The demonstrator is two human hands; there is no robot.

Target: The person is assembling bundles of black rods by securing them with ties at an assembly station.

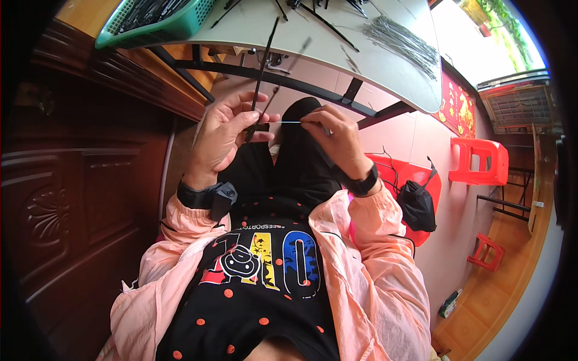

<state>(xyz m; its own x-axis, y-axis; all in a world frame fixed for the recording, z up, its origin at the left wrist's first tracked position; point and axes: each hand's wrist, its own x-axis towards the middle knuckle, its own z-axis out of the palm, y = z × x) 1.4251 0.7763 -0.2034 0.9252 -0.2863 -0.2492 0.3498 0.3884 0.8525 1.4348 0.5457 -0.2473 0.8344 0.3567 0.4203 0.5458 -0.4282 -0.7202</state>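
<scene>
My left hand pinches a long, thin black stick between thumb and fingers, tilted up toward the table. A second dark piece with a small knob at its end shows beside those fingers; what joins it to the stick I cannot make out. My right hand is closed on one end of a thin, pale wire. The wire runs straight across to the black piece at my left fingers. Both hands are held above my lap, just short of the table's near edge.
On the white table lie a bundle of thin silvery wires and several black sticks. A green basket of dark sticks stands at its left. Red stools and a black pouch are to my right; a dark wooden door is left.
</scene>
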